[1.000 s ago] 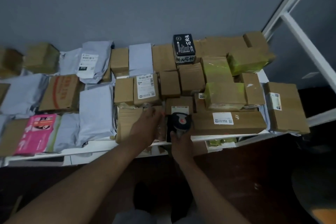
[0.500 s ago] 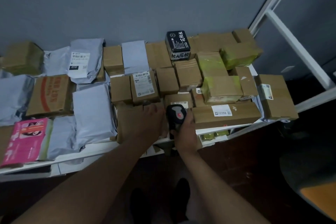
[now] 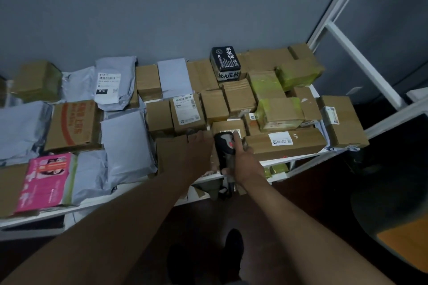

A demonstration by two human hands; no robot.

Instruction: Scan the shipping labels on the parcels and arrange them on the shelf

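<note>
Right hand: curled round the handle of the barcode scanner, one finger laid up along its head. Scanner stands nearly upright at the shelf's front edge; its head points away from the person toward the small carton with white label just beyond it. The label is mostly hidden by the scanner head, so whether it is readable cannot be told.

Left hand: fingers straight, lying flat on the plain brown carton at the front of the shelf, just left of the scanner, pressing or steadying rather than gripping. This hand is the nearer one for shifting that carton; the right is taken up by the scanner.

Judgement: the coming move turns on the short gap from scanner head to label, straight ahead and slightly down.

Beside, right: long flat carton, long axis running left to right along the front edge, white label facing up, touching or nearly touching the right hand's knuckles.

Beside, left: grey poly mailer; pink packet at the front left.

Middle row: labelled carton; cartons with yellow-green tape, stacked and crowding the small carton from the right.

Far row, against the wall: black printed box, standing above its neighbours; grey mailer with label marked 010.

Obstruction: parcels packed tight, little free room.
</note>
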